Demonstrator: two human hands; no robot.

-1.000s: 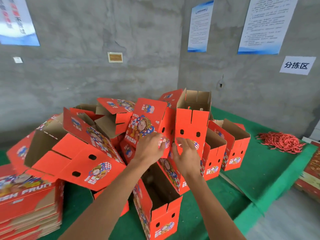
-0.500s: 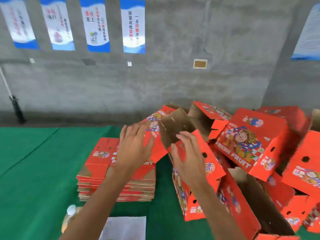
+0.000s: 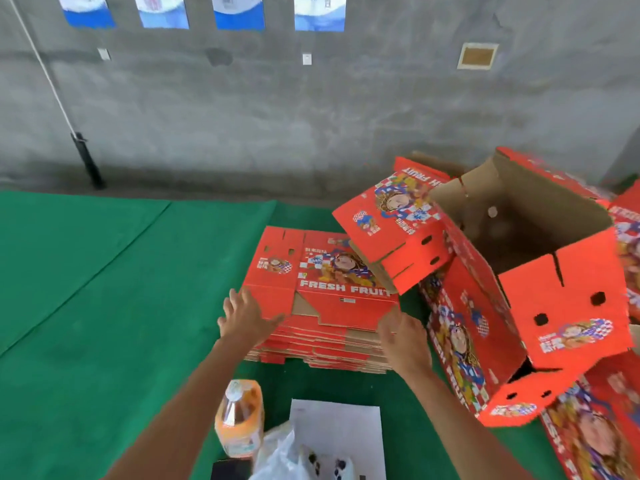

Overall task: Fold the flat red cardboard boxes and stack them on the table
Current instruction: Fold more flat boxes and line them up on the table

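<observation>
Neither of your hands grips anything: your left hand (image 3: pixel 247 315) has its fingers spread at the near left corner of the stack of flat boxes (image 3: pixel 322 299), and your right hand (image 3: pixel 403 339) is loosely spread at the near right corner; whether they touch the cardboard is unclear. Beneath it all runs the green table (image 3: pixel 104 306), with the stack at its middle. Right of the stack, touching it, stands a folded box (image 3: pixel 526 306), mouth up, with another folded box (image 3: pixel 391 223) tilted over the stack. Nearer you sit a sheet of white paper (image 3: pixel 343 431), an orange bottle (image 3: pixel 239 419) and a plastic bag (image 3: pixel 284 452).
</observation>
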